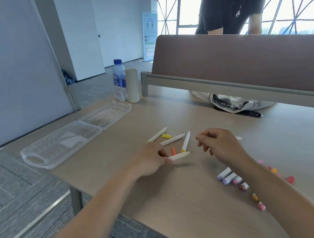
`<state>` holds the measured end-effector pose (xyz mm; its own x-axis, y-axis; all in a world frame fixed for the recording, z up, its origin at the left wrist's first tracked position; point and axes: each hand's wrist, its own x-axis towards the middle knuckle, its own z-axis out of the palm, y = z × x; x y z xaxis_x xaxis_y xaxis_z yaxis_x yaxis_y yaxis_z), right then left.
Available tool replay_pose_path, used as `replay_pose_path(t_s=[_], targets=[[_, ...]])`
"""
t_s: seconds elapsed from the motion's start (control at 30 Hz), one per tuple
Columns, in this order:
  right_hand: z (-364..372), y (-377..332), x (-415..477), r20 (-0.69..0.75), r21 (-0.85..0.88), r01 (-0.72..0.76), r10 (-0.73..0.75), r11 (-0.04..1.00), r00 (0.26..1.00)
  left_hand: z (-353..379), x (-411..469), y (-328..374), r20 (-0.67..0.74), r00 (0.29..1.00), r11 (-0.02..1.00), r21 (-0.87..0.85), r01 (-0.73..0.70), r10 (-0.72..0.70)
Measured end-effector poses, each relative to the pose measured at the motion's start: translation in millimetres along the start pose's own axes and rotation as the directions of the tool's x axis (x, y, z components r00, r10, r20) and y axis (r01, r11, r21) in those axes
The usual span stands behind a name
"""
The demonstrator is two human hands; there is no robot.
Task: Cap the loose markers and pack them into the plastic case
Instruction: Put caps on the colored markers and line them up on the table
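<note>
My left hand (151,160) pinches a white uncapped marker (179,156) by its end, just above the table. Beyond it lie three more uncapped white markers (173,139), a loose yellow cap (166,136) and an orange cap (173,151). My right hand (220,144) hovers to the right with its fingers curled and fingertips together; whether it holds anything is hidden. A marker tip (240,138) pokes out behind it. Several capped markers (227,176) lie at the lower right, partly under my forearm. The clear plastic case (62,143) lies open at the left.
The case's lid half (106,113) rests flat toward the back. A water bottle (119,78) and a cream cylinder (132,85) stand behind it. A brown desk partition (240,58) crosses the back, with a grey cloth bag (234,103) beneath it and a person standing beyond.
</note>
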<state>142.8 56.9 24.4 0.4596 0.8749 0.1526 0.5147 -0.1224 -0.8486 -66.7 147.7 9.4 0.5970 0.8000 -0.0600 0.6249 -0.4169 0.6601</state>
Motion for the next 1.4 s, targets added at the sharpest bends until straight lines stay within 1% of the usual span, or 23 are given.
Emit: replay_pose_path(t_s=[0.07,0.1,0.17,0.23,0.33,0.43,0.53,0.63,0.73,0.83,0.87,0.9,0.93,1.0,1.03,1.07,1.13,1.17,1.23,1.3,1.4], targets=[[5,-4,2,0.002,-0.010,0.012,-0.012,1.000,1.000,-6,-3,-6,-0.020,1.000,0.970,-0.243,0.004,-0.009],[8,-7,3,0.008,-0.029,0.020,-0.020,0.999,1.000,-8,-4,-10,-0.052,0.998,0.930,-0.366,0.016,-0.038],[16,-14,5,0.053,-0.152,0.052,-0.045,0.987,0.998,-14,-6,-16,-0.096,0.988,0.817,-0.575,0.041,-0.118],[28,-21,7,0.131,-0.327,0.116,-0.077,0.938,0.988,-21,-8,-20,-0.096,0.980,0.726,-0.685,0.062,-0.174],[48,-29,8,0.199,-0.534,0.143,-0.041,0.833,0.979,-30,-11,-22,-0.086,0.975,0.673,-0.736,0.077,-0.206],[63,-41,10,0.212,-0.651,0.153,-0.015,0.743,0.977,-33,-13,-25,-0.086,0.971,0.655,-0.751,0.085,-0.225],[70,-48,13,0.202,-0.718,0.124,0.034,0.685,0.979,-36,-17,-26,-0.070,0.974,0.630,-0.772,0.083,-0.214],[75,-46,15,0.194,-0.760,0.124,0.041,0.638,0.980,-37,-19,-29,-0.069,0.978,0.632,-0.772,0.071,-0.195],[77,-45,16,0.231,-0.765,0.151,0.048,0.626,0.972,-37,-19,-30,-0.065,0.978,0.609,-0.790,0.070,-0.197],[77,-41,11,0.266,-0.768,0.209,0.005,0.605,0.964,-36,-21,-29,-0.066,0.978,0.593,-0.803,0.066,-0.198],[76,-40,9,0.273,-0.757,0.228,-0.022,0.613,0.962,-35,-22,-28,-0.065,0.980,0.598,-0.799,0.063,-0.190],[73,-39,6,0.270,-0.726,0.236,-0.049,0.645,0.962,-34,-23,-26,-0.064,0.982,0.605,-0.794,0.058,-0.178],[67,-39,5,0.250,-0.663,0.218,-0.063,0.716,0.966,-32,-24,-25,-0.063,0.985,0.612,-0.789,0.051,-0.164],[50,-39,2,0.188,-0.426,0.133,-0.056,0.895,0.981,-28,-26,-20,-0.053,0.989,0.624,-0.780,0.043,-0.135],[41,-39,0,0.170,-0.285,0.089,-0.041,0.955,0.985,-25,-26,-17,-0.043,0.992,0.629,-0.776,0.044,-0.123],[33,-38,-3,0.167,-0.151,0.047,-0.022,0.987,0.986,-22,-26,-13,-0.029,0.994,0.635,-0.771,0.047,-0.109],[20,-32,-8,0.179,0.062,-0.009,-0.002,0.998,0.984,-15,-27,-5,-0.003,0.997,0.653,-0.756,0.049,-0.078],[14,-27,-10,0.184,0.116,-0.015,-0.007,0.993,0.983,-12,-26,0,0.007,0.998,0.666,-0.745,0.045,-0.060],[1,-18,-15,0.187,0.163,-0.018,-0.013,0.986,0.982,-3,-26,10,0.027,0.999,0.679,-0.734,0.038,-0.027],[-12,-11,-20,0.188,0.218,-0.046,0.005,0.975,0.982,6,-26,21,0.046,0.999,0.662,-0.749,0.046,-0.017],[-31,-1,-26,0.158,0.303,-0.072,0.025,0.950,0.987,20,-24,36,0.069,0.998,0.665,-0.745,0.052,0.000]])
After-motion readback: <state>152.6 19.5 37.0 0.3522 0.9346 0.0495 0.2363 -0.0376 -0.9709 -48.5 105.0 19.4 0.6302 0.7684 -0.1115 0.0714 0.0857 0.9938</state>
